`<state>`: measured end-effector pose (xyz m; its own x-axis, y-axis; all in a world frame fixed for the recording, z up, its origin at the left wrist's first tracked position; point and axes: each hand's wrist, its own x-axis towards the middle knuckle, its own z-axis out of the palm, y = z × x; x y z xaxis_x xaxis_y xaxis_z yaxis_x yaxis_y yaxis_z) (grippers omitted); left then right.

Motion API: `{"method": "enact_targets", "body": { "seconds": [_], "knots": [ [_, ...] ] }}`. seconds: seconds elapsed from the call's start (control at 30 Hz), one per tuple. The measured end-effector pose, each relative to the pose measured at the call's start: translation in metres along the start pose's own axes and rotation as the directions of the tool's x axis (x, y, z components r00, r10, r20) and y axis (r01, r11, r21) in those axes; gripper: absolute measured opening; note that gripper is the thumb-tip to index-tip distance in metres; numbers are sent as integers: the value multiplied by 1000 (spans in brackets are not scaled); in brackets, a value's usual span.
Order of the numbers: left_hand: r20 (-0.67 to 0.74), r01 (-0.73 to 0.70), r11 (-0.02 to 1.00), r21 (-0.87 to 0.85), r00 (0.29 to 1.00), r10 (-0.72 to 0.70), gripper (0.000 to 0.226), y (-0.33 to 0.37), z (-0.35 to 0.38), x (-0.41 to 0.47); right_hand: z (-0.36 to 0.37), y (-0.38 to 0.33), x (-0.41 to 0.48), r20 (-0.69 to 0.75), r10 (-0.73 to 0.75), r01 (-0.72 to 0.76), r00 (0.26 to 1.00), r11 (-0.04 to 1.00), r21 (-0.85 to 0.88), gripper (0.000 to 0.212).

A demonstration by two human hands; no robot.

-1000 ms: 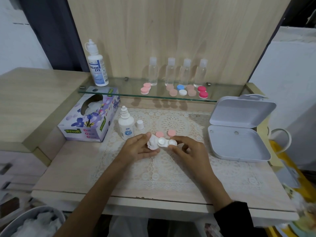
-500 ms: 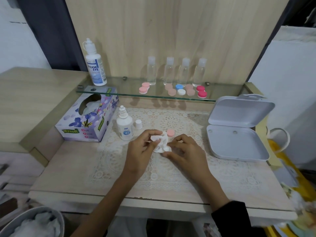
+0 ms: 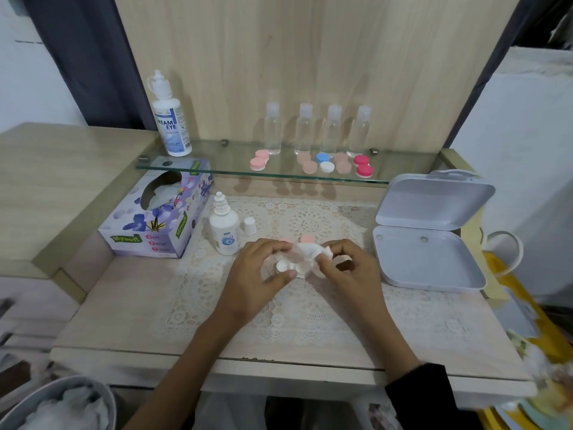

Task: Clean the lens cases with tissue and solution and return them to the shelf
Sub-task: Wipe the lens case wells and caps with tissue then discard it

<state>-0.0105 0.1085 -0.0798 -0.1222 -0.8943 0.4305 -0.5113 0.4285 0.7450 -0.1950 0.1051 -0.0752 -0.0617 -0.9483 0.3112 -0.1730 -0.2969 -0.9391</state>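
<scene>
Lens case (image 3: 290,267), white, is held just over the lace mat (image 3: 310,308) at the middle of the table (image 3: 124,305), the left hand (image 3: 257,276) gripping it with thumb on its near side and fingers curled over the top. Against its far edge lies a crumpled tissue (image 3: 310,251), pinched between thumb and forefinger of the right hand (image 3: 352,274), whose other fingers are loosely curled. Two pink caps (image 3: 307,238) lie just behind the hands, a small solution bottle (image 3: 224,232) and its loose cap (image 3: 249,225) stand left of them beside the tissue box (image 3: 158,218), and other cases (image 3: 325,166) rest on the glass shelf (image 3: 279,174).
</scene>
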Motion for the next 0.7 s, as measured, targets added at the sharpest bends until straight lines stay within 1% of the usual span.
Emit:
{"method": "enact_targets", "body": {
  "seconds": [0.07, 0.1, 0.2, 0.3, 0.37, 0.43, 0.47, 0.53, 0.63, 0.7],
  "knots": [
    [47, 12, 996, 89, 999, -16, 47, -10, -2, 0, -1, -4, -2, -47, 49, -46, 998, 997, 65, 14],
    [64, 25, 992, 121, 997, -33, 50, -12, -2, 0, -1, -5, -2, -61, 37, -34, 997, 998, 53, 16],
    [86, 52, 987, 152, 994, -66, 50, -13, 0, 1, -2, -9, -2, -71, -16, 14, 997, 1000, -25, 20],
    [70, 54, 987, 149, 995, -65, 45, -12, 0, 2, 0, -6, -2, -38, -87, 80, 996, 985, -154, 13],
    [68, 47, 987, 152, 996, -58, 44, -11, 1, 2, 1, -1, -2, 16, -169, 166, 986, 938, -305, 10],
    [69, 39, 987, 154, 996, -50, 43, -11, 1, 2, 2, 3, -4, 116, -247, 273, 962, 845, -459, 12],
    [68, 36, 987, 155, 997, -47, 42, -11, 1, 2, 4, 3, -4, 168, -262, 311, 950, 802, -510, 12],
    [63, 37, 987, 159, 997, -48, 41, -10, 1, 2, 7, 3, -5, 221, -263, 343, 939, 749, -567, 8],
    [52, 49, 985, 165, 997, -59, 44, -8, 2, 2, 8, 3, -5, 235, -267, 356, 934, 725, -590, 18],
    [43, 52, 982, 179, 997, -60, 44, -8, 2, 2, 7, 2, -7, 264, -299, 399, 917, 690, -604, 22]
  ]
}}
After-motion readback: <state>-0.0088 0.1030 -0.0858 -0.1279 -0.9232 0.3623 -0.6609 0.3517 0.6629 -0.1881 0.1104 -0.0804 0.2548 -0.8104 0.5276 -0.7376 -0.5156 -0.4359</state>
